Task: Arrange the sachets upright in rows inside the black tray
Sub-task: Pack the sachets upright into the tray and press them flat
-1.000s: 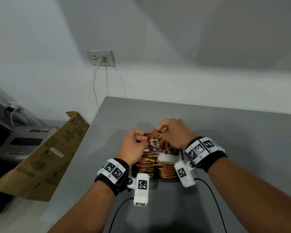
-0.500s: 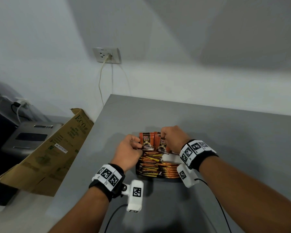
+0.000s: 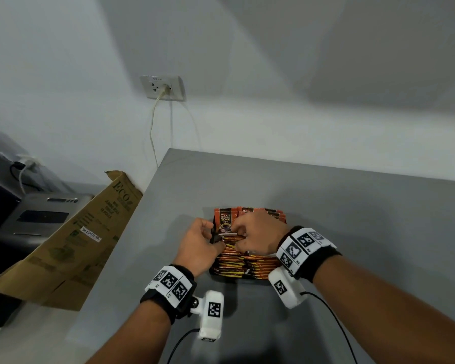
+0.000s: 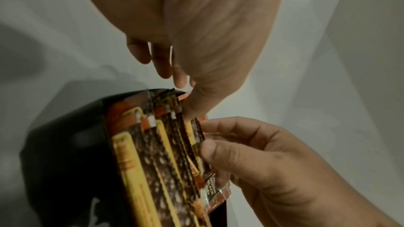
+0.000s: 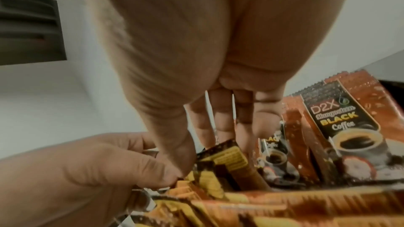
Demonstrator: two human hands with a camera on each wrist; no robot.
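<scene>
Black tray (image 3: pixel 247 276) on grey table (image 3: pixel 352 219), packed with coffee sachets (image 3: pixel 250 264) standing on edge in rows. Left hand (image 3: pixel 199 245) curled, thumb and fingers pinching sachet edge at tray's left side. Right hand (image 3: pixel 258 236) fingers curled down among sachets, hold unclear. Far row (image 3: pixel 225 218) upright, D2X fronts showing.

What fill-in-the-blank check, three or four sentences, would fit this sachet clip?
The sachets stand packed in a ____ tray.
The printed fronts at the far end read D2X Mangosteen ____ Coffee.
The left hand and right hand work at the tray's ____ end.
A cord runs up to the wall ____.

Missing words: black; Black; far; socket
</scene>
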